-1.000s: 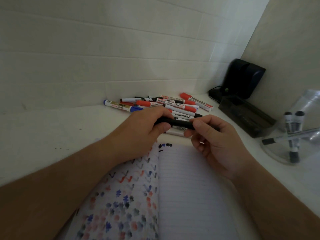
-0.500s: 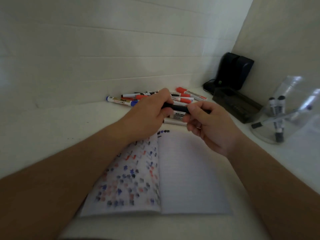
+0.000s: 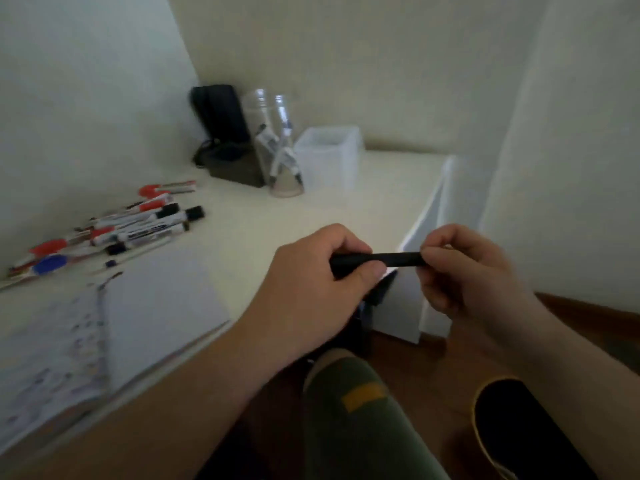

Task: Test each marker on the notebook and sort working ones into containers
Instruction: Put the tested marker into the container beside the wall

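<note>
**Midway: one black marker in hand, a pile still waiting**

Here the fingers (image 3: 360, 268) of the left hand (image 3: 311, 292) are curled round one end of a black marker (image 3: 377, 259), and those of the right hand (image 3: 464, 271) pinch its other end, so the marker lies level between them, held in the air off the near right edge of the table (image 3: 311, 209). Whether the cap is on or coming off cannot be told; the picture is blurred.

Judging by how things lie, the job is partly done. The open notebook (image 3: 156, 306) at the near left carries many small coloured scribbles on its left page, while its right page looks almost bare. Far across the table, a clear cup (image 3: 285, 157) already holds a few markers standing on end, and a white square container (image 3: 329, 157) just beside it on the right shows nothing inside from this angle. To the far left of the notebook a pile of markers (image 3: 131, 223), with red, black and blue caps, still lies on the table, so plenty seems left to test and sort.

The marker barrels in the pile bear printed labels, but the writing is too smeared to read. No brand can be made out on the black marker either.
</note>
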A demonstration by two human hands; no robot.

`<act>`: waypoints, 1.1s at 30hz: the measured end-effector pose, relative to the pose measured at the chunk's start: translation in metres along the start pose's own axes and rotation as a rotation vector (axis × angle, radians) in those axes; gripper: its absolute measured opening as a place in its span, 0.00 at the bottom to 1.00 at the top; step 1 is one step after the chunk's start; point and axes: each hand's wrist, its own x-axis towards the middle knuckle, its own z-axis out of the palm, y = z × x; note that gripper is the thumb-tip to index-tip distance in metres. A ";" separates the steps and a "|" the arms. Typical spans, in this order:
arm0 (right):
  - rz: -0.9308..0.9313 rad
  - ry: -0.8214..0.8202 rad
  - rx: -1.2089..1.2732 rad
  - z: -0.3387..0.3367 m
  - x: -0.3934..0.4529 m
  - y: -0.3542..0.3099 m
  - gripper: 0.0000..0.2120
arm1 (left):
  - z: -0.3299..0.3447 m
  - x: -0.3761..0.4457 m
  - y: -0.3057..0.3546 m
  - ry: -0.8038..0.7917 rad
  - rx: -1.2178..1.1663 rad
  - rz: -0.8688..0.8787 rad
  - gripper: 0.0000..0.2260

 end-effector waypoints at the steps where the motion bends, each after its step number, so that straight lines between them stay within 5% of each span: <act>1: 0.030 0.075 0.053 -0.027 -0.015 0.002 0.04 | 0.031 0.002 0.014 -0.046 -0.065 -0.002 0.05; 5: 0.200 0.378 0.124 -0.127 -0.063 0.039 0.04 | 0.161 0.012 0.023 -0.332 -0.274 -0.188 0.04; 10: 0.547 0.697 0.193 -0.209 -0.108 0.165 0.06 | 0.303 -0.002 -0.031 -0.585 -0.567 -0.898 0.11; 13: 0.748 0.871 0.309 -0.241 -0.138 0.244 0.09 | 0.359 -0.014 -0.055 -0.700 -0.494 -1.087 0.18; 18: 1.064 1.012 0.404 -0.265 -0.170 0.322 0.13 | 0.386 -0.019 -0.071 -0.864 -0.315 -1.052 0.19; 23: 1.104 0.963 0.345 -0.265 -0.149 0.327 0.12 | 0.377 -0.008 -0.074 -0.925 -0.250 -0.916 0.13; 29: 0.758 0.662 0.313 -0.227 -0.071 0.227 0.12 | 0.321 0.030 -0.034 -0.882 -0.363 -0.618 0.09; 33: 0.386 0.386 0.258 -0.152 -0.012 0.088 0.11 | 0.213 0.061 0.020 -0.657 -0.493 -0.281 0.10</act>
